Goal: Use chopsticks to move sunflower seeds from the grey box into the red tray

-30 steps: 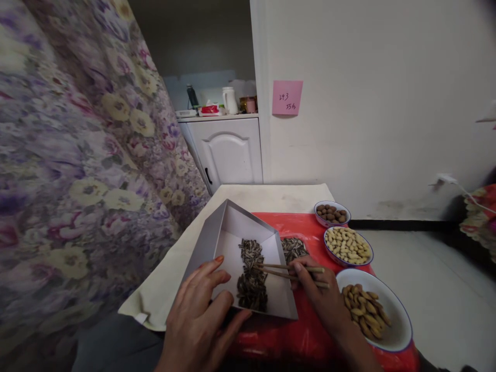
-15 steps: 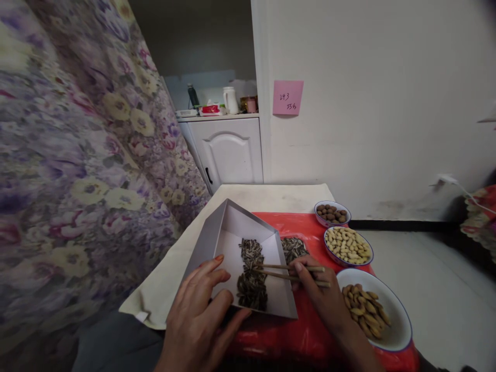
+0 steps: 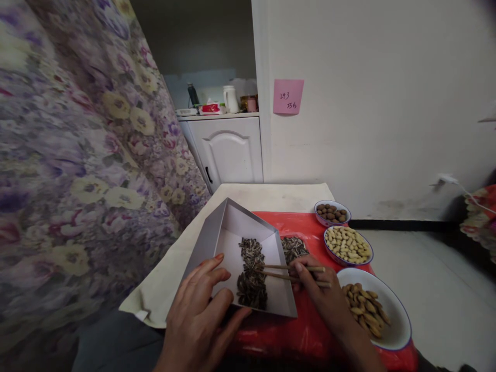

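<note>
A grey-white open box [image 3: 236, 227] stands tilted on the table and holds sunflower seeds [image 3: 251, 274] in two joined heaps, one paler and one darker. My left hand [image 3: 201, 310] grips the box's near left side, fingers over the wall and thumb along the front edge. Between the fingers of my right hand [image 3: 313, 284] is a pair of wooden chopsticks [image 3: 287, 274]. The chopstick tips lie among the seeds, a little apart, near where the heaps meet. More sunflower seeds [image 3: 293, 247] lie just beyond the box's right wall, partly hidden by it and my right hand.
Along the right edge of the red cover [image 3: 279, 221] stand a bowl of round brown nuts [image 3: 331, 213], a bowl of peanuts [image 3: 349, 244] and a larger white bowl [image 3: 399, 320] of long brown nuts. A floral curtain [image 3: 96, 155] hangs at left; a white cabinet [image 3: 228, 150] stands behind.
The chopstick tips have shifted slightly within the seeds, now a little further right. My left hand and the box stay where they were.
</note>
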`<state>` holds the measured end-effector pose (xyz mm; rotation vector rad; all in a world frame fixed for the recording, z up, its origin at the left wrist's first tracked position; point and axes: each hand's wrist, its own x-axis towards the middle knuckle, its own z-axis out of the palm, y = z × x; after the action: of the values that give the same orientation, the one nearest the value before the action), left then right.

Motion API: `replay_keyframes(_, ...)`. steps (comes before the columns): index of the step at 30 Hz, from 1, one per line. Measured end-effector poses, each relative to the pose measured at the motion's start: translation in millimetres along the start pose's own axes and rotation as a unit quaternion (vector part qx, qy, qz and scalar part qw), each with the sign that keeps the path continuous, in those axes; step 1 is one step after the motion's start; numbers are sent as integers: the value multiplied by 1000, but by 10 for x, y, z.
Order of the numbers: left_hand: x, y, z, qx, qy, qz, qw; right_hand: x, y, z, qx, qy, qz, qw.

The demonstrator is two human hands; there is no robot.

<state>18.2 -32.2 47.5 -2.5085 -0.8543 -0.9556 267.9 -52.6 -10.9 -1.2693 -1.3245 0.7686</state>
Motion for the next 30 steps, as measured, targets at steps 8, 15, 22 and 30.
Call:
replay_keyframes(8,10,12,1,0,3,-2,1000,-14,-2,30,-13,20,-3,1000)
replay_keyframes(15,-3,5,-9,-7,-6,-4,1000,-69,-104,-175,-25,65,3,998)
replay_keyframes(22,-8,10,-4,-8,-4,-4,1000,-160,-60,-542,-59,189,19,980)
replay_keyframes(30,7,3,-5,-5,-6,-7,1000,-111,-116,-350,-42,99,13,994)
